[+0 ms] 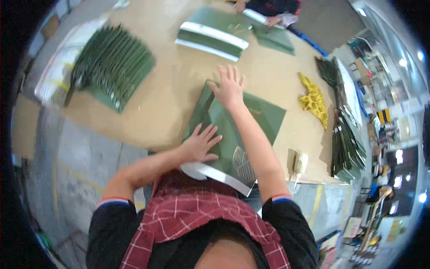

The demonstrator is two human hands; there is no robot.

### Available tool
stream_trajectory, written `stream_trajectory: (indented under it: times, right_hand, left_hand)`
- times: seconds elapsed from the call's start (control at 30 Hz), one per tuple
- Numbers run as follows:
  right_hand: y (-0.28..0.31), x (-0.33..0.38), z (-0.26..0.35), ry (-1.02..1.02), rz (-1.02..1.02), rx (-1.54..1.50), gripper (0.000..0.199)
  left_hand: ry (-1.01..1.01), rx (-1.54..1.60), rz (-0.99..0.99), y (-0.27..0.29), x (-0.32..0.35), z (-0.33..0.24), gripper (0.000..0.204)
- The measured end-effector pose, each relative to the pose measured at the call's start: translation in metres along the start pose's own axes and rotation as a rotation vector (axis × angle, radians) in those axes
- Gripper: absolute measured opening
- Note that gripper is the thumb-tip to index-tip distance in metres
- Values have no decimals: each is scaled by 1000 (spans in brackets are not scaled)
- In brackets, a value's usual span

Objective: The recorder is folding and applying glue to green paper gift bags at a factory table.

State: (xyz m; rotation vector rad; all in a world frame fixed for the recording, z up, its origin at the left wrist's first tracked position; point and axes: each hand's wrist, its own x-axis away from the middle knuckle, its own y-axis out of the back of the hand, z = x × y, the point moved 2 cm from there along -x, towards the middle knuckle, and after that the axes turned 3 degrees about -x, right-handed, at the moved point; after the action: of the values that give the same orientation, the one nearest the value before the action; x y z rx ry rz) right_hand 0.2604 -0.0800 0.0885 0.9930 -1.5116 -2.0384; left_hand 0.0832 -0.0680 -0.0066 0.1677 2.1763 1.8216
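Note:
A dark green paper bag (262, 117), folded flat, lies on the brown tabletop in front of me, with a pale line drawing near its near edge. Fingers spread, my left hand (200, 144) presses on the left side of the bag. My right hand (229, 85) reaches across it to the far edge and lies there with its fingers apart. A white strip (224, 176) runs along the bag's near edge, and its left end curls up beside my apron.
On the left fans a row of green folded bags (114, 62). More green pieces with white strips (212, 32) lie at the far side, near another person's hands (280, 20). To the right are yellow ribbons (313, 101), a small pale bottle (299, 163) and another bag stack (347, 145).

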Motion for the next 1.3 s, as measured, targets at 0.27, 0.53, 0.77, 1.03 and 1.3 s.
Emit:
stream_trajectory:
  times: [0.27, 0.53, 0.77, 1.03, 1.3]
  right_hand:
    - [77, 140, -151, -641, -456, -343, 59]
    - [11, 137, -83, -600, -200, -273, 59]
    - [-16, 101, -176, -445, -350, -1352, 46]
    - [-15, 78, -175, -175, -72, -515, 53]
    - [-9, 95, -182, -328, -291, -668, 33]
  left_hand:
    - [12, -10, 171, 28, -39, -16, 63]
    - [72, -240, -49, 5, -85, 25, 56]
    - [64, -157, -43, 3, -86, 23, 54]
    - [123, -4, -152, 7, -75, 38, 46]
    - [125, -15, -136, -1, -80, 38, 43]
